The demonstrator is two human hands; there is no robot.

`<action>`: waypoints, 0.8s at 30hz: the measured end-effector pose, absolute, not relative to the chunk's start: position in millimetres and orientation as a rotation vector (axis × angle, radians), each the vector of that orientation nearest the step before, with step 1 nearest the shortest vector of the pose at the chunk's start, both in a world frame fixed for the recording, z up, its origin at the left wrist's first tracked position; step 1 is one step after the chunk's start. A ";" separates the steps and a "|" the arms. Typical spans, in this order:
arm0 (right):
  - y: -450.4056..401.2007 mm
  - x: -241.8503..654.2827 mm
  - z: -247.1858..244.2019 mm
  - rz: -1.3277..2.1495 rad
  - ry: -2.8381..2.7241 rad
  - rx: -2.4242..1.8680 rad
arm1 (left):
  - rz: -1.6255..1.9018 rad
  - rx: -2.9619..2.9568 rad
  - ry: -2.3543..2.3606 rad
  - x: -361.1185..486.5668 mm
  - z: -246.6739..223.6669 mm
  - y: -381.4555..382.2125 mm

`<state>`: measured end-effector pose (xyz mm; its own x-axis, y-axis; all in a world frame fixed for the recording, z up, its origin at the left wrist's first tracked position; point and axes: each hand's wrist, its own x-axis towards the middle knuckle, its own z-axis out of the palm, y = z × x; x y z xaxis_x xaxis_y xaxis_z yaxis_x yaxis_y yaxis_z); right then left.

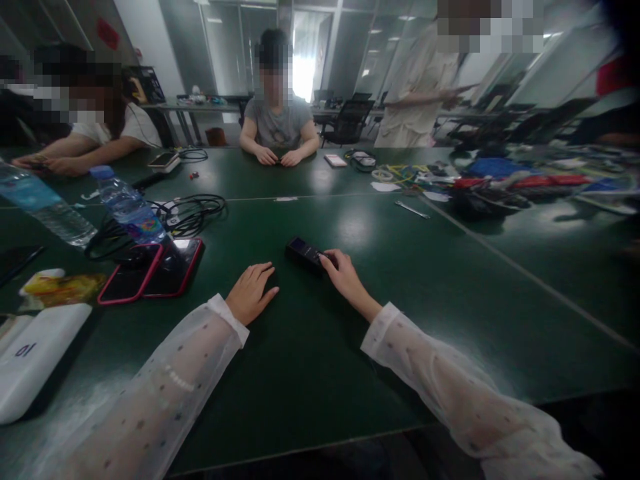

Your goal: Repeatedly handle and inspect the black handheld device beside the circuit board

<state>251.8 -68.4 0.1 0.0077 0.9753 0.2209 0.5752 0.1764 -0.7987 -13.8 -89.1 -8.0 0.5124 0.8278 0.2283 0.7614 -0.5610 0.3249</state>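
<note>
A small black handheld device with a screen and buttons [301, 252] lies on the green table [310, 373] in front of me; its exact kind is unclear. My right hand [341, 275] grips its near right end, thumb on the button side and fingers round the far edge. To the left, my left hand [251, 293] rests palm down on the tabletop, fingers stretched out and holding nothing. A short gap separates it from the device. Two phone-shaped objects with pink-red edges [193, 270] lie left of my left hand.
At left are water bottles [131, 210], black cables [200, 212], a yellow packet [65, 288] and a white case [43, 357]. A wrench [412, 209] and tangled wires [405, 177] lie at far right. A person [278, 127] sits opposite; others are nearby.
</note>
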 end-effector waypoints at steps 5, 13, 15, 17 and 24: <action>-77.5 245.3 3.2 0.559 -1.803 -1.393 | 0.441 2.585 1.400 -14.0 -11.0 -88.1; -80.6 244.0 4.1 0.442 -1.956 -1.311 | 0.437 2.557 1.394 -13.0 -6.2 -90.3; -80.4 244.1 4.1 0.473 -1.994 -1.270 | 0.445 2.548 1.392 -12.9 -5.6 -90.6; -80.5 243.8 3.9 0.510 -2.030 -1.233 | 0.459 2.542 1.390 -12.7 -5.2 -90.9; -82.7 242.8 3.7 0.523 -2.056 -1.238 | 0.455 2.577 1.377 -13.0 -5.7 -91.1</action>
<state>242.8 -82.7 3.7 -0.3235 0.8832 0.3396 0.6133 0.4690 -0.6355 -13.0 -91.1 -5.7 0.5232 0.8329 0.1804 0.7764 -0.5532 0.3020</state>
